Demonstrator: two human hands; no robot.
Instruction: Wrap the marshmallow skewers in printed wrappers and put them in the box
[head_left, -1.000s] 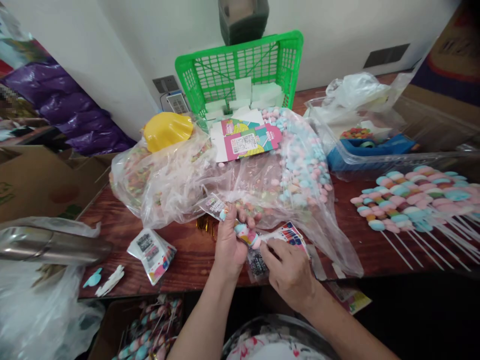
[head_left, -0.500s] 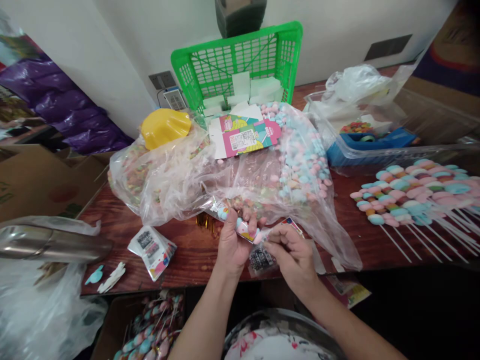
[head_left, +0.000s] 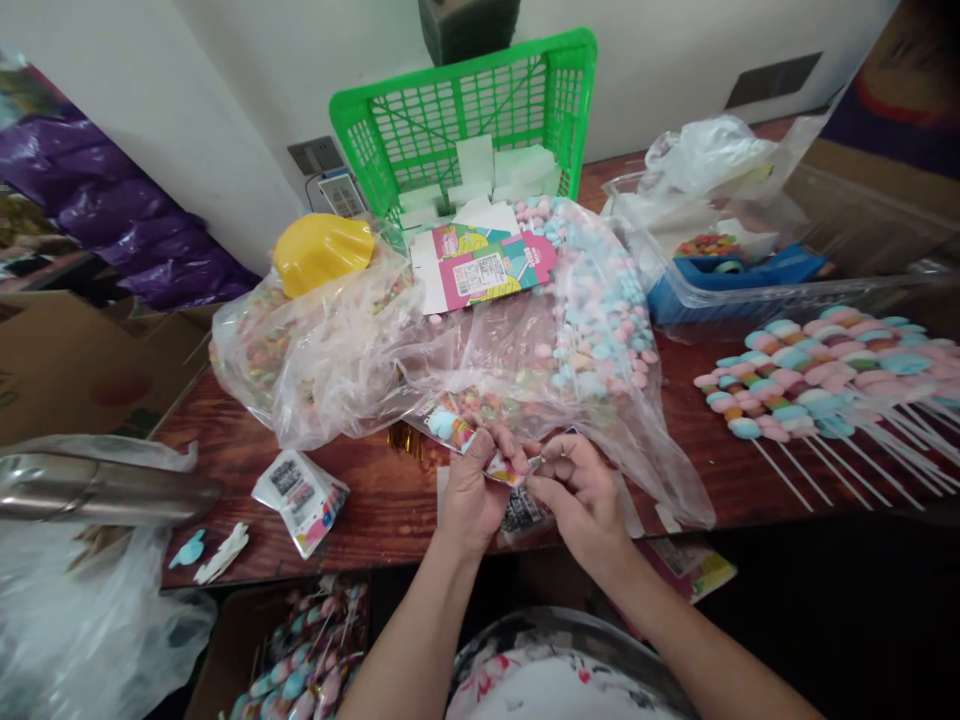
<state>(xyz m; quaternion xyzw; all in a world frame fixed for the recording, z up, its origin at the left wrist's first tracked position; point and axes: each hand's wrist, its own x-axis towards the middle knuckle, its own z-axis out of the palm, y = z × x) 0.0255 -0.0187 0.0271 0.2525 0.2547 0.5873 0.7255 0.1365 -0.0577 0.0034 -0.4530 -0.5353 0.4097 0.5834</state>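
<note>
My left hand point(head_left: 474, 505) is wrapped round a marshmallow candy skewer in a printed clear bag point(head_left: 451, 428), with its thumb lying along the wrapping. Blue and orange candy shows through the upper end. Close beside it, my right hand point(head_left: 581, 495) pinches the lower end of this bag between thumb and fingers; any stick or tie there is hidden. Beneath both hands lies a clear bag with a black printed label point(head_left: 521, 512). Shiny gold strips point(head_left: 406, 440) stick out on the table just left of the wrapped candy.
Large clear bags of pink and blue marshmallows point(head_left: 600, 300) and mixed candy point(head_left: 247, 335) lie behind the hands. Marshmallow skewers point(head_left: 810, 385) are piled at right, printed bags point(head_left: 300, 500) stacked at left. A steel flask point(head_left: 105, 490), green basket point(head_left: 465, 85) and box of wrapped skewers point(head_left: 300, 660) surround them.
My left fingers have closed further round the lower part of the wrapped candy, covering more of it. My right hand stays pinched at the bag's end. The view has shifted slightly.
</note>
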